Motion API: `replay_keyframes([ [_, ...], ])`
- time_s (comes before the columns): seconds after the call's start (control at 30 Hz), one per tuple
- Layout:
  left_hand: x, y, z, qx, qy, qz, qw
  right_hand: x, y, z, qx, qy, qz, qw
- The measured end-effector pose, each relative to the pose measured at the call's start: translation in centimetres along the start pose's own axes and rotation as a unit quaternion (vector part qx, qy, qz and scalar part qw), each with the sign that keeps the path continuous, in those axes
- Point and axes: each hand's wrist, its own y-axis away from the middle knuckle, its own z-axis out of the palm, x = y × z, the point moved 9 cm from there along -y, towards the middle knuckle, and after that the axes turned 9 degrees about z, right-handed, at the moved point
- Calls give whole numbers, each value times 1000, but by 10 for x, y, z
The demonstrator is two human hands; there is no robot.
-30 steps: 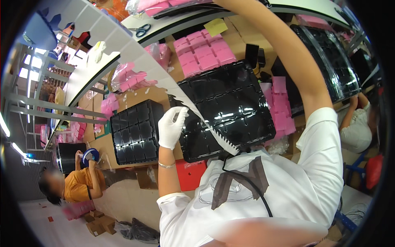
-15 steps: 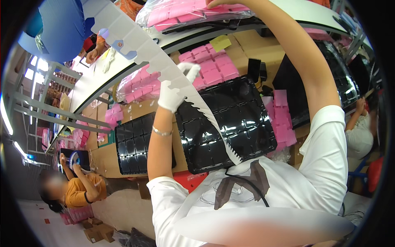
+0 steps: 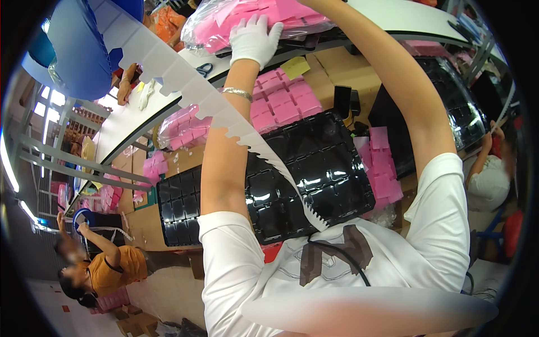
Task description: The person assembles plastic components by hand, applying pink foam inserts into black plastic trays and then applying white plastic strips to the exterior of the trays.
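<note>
My left hand [image 3: 255, 42], in a white glove, reaches far forward with its fingers spread. It rests on the near side of a stack of pink sheets [image 3: 224, 22] in clear plastic wrap. My right arm stretches to the top edge, and only a bit of my right hand [image 3: 309, 2] shows beside the same stack; its fingers are out of sight. A long whitish translucent strip [image 3: 179, 73] with notched edges slants from the upper left down to my shirt, passing in front of my left arm. Below my arms lies a black compartment tray [image 3: 314, 163].
Another black tray [image 3: 179, 208] lies to the left. Pink pieces [image 3: 283, 98] sit beyond the trays, others [image 3: 379, 165] to the right near a black phone [image 3: 342, 101]. Blue scissors [image 3: 204, 69] lie on the white table [image 3: 120, 121]. Co-workers sit at left and right.
My left hand has moved forward from beside the strip onto the wrapped pink stack, its fingers now spread. My right hand has slid right and mostly out of view.
</note>
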Motion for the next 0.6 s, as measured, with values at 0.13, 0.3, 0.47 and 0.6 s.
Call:
replay_keyframes([
  [0.13,2,19,-23,-45,87,-87,991,-61,60,-38,-10,17,-96,995],
  [0.3,-16,133,-45,122,18,19,992,-103,152,-64,-43,26,-111,993],
  [0.47,-8,174,-71,-227,25,-183,956,-76,211,-92,-5,34,4,999],
  [0.6,-33,235,-57,-108,465,-219,851,44,226,-105,90,-211,368,901],
])
